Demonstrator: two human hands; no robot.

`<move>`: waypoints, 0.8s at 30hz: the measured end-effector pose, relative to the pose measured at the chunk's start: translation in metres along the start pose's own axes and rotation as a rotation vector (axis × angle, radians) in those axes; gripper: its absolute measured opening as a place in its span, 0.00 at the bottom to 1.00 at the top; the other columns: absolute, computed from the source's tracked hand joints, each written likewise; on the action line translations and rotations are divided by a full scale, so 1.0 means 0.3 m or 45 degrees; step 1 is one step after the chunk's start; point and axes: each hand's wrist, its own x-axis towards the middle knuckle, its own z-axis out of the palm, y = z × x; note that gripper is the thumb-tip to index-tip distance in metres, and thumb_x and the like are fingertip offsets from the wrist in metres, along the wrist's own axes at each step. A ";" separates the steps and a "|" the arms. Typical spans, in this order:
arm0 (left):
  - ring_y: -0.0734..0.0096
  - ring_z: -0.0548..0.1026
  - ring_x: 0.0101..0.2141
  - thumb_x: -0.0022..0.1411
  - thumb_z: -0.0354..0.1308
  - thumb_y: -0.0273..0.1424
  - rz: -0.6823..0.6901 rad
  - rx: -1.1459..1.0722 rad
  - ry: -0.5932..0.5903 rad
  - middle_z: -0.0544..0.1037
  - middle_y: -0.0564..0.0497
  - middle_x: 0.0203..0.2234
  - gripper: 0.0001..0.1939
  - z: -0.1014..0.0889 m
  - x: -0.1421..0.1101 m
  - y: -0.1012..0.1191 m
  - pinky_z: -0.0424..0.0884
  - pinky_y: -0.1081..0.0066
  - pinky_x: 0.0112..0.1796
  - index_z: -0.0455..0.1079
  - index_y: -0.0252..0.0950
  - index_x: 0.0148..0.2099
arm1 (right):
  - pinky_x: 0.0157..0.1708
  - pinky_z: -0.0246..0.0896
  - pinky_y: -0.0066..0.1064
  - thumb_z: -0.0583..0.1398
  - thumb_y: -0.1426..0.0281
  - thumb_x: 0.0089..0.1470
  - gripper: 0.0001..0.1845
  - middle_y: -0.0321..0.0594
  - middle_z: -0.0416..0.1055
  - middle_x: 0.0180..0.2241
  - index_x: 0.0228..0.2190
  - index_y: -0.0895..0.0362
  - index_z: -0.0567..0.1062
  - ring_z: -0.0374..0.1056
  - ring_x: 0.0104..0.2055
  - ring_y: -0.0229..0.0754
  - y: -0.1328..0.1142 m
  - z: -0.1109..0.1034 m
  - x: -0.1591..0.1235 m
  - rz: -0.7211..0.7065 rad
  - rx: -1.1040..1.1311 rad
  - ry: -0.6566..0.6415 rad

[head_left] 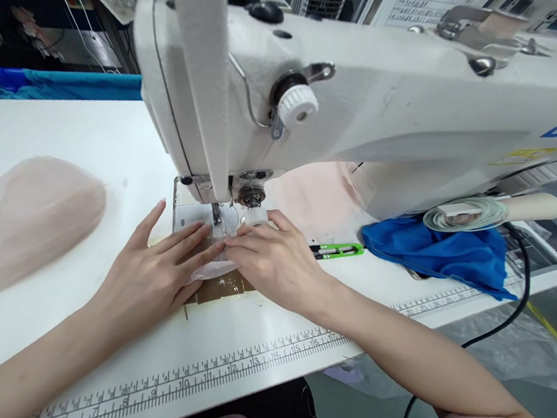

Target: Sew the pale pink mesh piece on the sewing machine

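Thin whitish cloth (214,271) lay beneath the sewing machine (370,112), between the hands. Probably it needed flat, even guiding, with fingertips kept clear of the metal foot (216,214). The left hand (158,272) was spread at it; whether the right hand (276,256) pinched its edge, I could not tell. Leftward, sheer pink cloth (40,222) lay softly rounded; rightward, blue cloth (439,251) was crumpled.
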 end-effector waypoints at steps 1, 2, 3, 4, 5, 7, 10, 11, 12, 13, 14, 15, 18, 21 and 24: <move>0.52 0.74 0.54 0.69 0.48 0.29 -0.008 0.001 0.006 0.74 0.37 0.55 0.21 0.002 0.004 -0.004 0.46 0.39 0.65 0.66 0.36 0.62 | 0.45 0.54 0.35 0.58 0.80 0.59 0.12 0.34 0.81 0.34 0.27 0.58 0.77 0.70 0.39 0.39 0.003 0.007 0.001 0.000 -0.016 0.011; 0.52 0.74 0.54 0.69 0.48 0.29 -0.015 0.000 0.010 0.75 0.38 0.54 0.20 0.005 0.008 -0.009 0.46 0.39 0.65 0.66 0.36 0.62 | 0.45 0.54 0.35 0.57 0.81 0.59 0.13 0.34 0.81 0.34 0.27 0.57 0.77 0.70 0.38 0.39 0.007 0.013 0.003 0.002 -0.031 0.022; 0.52 0.74 0.54 0.69 0.48 0.29 -0.020 -0.003 0.009 0.75 0.38 0.54 0.20 0.007 0.011 -0.013 0.46 0.39 0.65 0.66 0.37 0.62 | 0.45 0.54 0.35 0.57 0.81 0.59 0.13 0.34 0.81 0.35 0.27 0.57 0.77 0.70 0.38 0.39 0.010 0.019 0.004 0.002 -0.046 0.032; 0.52 0.74 0.54 0.69 0.48 0.29 -0.028 -0.007 0.007 0.75 0.38 0.54 0.20 0.011 0.015 -0.017 0.46 0.38 0.65 0.66 0.37 0.62 | 0.46 0.54 0.35 0.57 0.82 0.59 0.13 0.34 0.81 0.35 0.28 0.57 0.77 0.70 0.38 0.39 0.013 0.024 0.006 0.001 -0.057 0.036; 0.53 0.74 0.54 0.69 0.48 0.29 -0.037 -0.010 0.010 0.75 0.38 0.54 0.21 0.014 0.018 -0.022 0.46 0.38 0.65 0.65 0.38 0.62 | 0.47 0.54 0.35 0.57 0.82 0.59 0.13 0.34 0.81 0.36 0.28 0.57 0.78 0.70 0.39 0.39 0.015 0.029 0.007 -0.001 -0.066 0.039; 0.54 0.74 0.54 0.69 0.48 0.29 -0.056 -0.009 0.021 0.76 0.40 0.54 0.22 0.022 0.022 -0.031 0.47 0.38 0.64 0.64 0.40 0.63 | 0.48 0.53 0.36 0.57 0.82 0.58 0.12 0.34 0.81 0.36 0.29 0.57 0.78 0.70 0.39 0.40 0.021 0.037 0.012 0.009 -0.072 0.044; 0.55 0.75 0.54 0.70 0.47 0.30 -0.077 0.014 0.039 0.76 0.41 0.54 0.21 0.031 0.026 -0.039 0.49 0.38 0.64 0.64 0.42 0.63 | 0.50 0.53 0.36 0.57 0.81 0.59 0.13 0.34 0.81 0.37 0.30 0.57 0.78 0.70 0.39 0.40 0.029 0.044 0.019 0.031 -0.059 0.047; 0.54 0.75 0.54 0.70 0.47 0.30 -0.079 0.023 0.035 0.76 0.40 0.54 0.21 0.032 0.026 -0.039 0.50 0.38 0.63 0.64 0.40 0.62 | 0.50 0.54 0.36 0.56 0.81 0.60 0.13 0.34 0.81 0.37 0.31 0.56 0.78 0.70 0.39 0.40 0.030 0.044 0.021 0.034 -0.053 0.050; 0.54 0.74 0.55 0.70 0.47 0.30 -0.078 0.026 0.026 0.76 0.40 0.54 0.20 0.031 0.026 -0.036 0.51 0.38 0.63 0.65 0.39 0.62 | 0.50 0.54 0.36 0.56 0.81 0.60 0.13 0.35 0.81 0.38 0.31 0.56 0.78 0.70 0.39 0.40 0.031 0.044 0.022 0.035 -0.049 0.055; 0.52 0.73 0.56 0.70 0.48 0.30 -0.076 0.024 0.020 0.75 0.39 0.54 0.20 0.028 0.025 -0.031 0.52 0.38 0.63 0.65 0.37 0.62 | 0.50 0.54 0.36 0.56 0.80 0.60 0.13 0.35 0.81 0.39 0.32 0.57 0.79 0.70 0.39 0.40 0.031 0.043 0.022 0.037 -0.047 0.062; 0.51 0.72 0.56 0.69 0.49 0.30 -0.078 0.016 0.023 0.75 0.38 0.55 0.20 0.023 0.023 -0.023 0.54 0.39 0.62 0.66 0.35 0.61 | 0.50 0.54 0.37 0.56 0.79 0.60 0.12 0.36 0.81 0.39 0.33 0.57 0.79 0.70 0.39 0.40 0.030 0.042 0.021 0.036 -0.045 0.073; 0.51 0.72 0.56 0.68 0.49 0.29 -0.086 0.006 0.038 0.75 0.38 0.54 0.19 0.016 0.021 -0.013 0.56 0.41 0.61 0.67 0.34 0.60 | 0.50 0.55 0.37 0.56 0.79 0.60 0.12 0.36 0.81 0.40 0.34 0.57 0.79 0.70 0.39 0.40 0.028 0.041 0.020 0.030 -0.042 0.094; 0.54 0.76 0.47 0.67 0.49 0.27 -0.160 -0.029 0.090 0.78 0.40 0.48 0.16 -0.010 0.016 0.016 0.71 0.51 0.50 0.70 0.32 0.54 | 0.48 0.56 0.35 0.56 0.79 0.61 0.13 0.33 0.81 0.37 0.34 0.56 0.79 0.70 0.38 0.38 0.023 0.038 0.014 -0.029 -0.014 0.172; 0.63 0.76 0.34 0.67 0.43 0.24 -0.281 -0.150 0.012 0.78 0.45 0.36 0.17 -0.034 0.024 0.025 0.73 0.65 0.32 0.72 0.34 0.49 | 0.45 0.58 0.32 0.56 0.79 0.62 0.14 0.31 0.81 0.32 0.32 0.56 0.79 0.70 0.34 0.36 0.024 0.038 0.014 -0.050 0.043 0.234; 0.66 0.75 0.33 0.65 0.39 0.22 -0.453 -0.377 -0.083 0.77 0.47 0.35 0.20 -0.050 0.059 0.005 0.71 0.68 0.29 0.71 0.35 0.48 | 0.41 0.60 0.30 0.55 0.75 0.64 0.14 0.32 0.79 0.28 0.34 0.56 0.81 0.70 0.31 0.35 0.032 0.040 0.025 0.040 0.072 0.305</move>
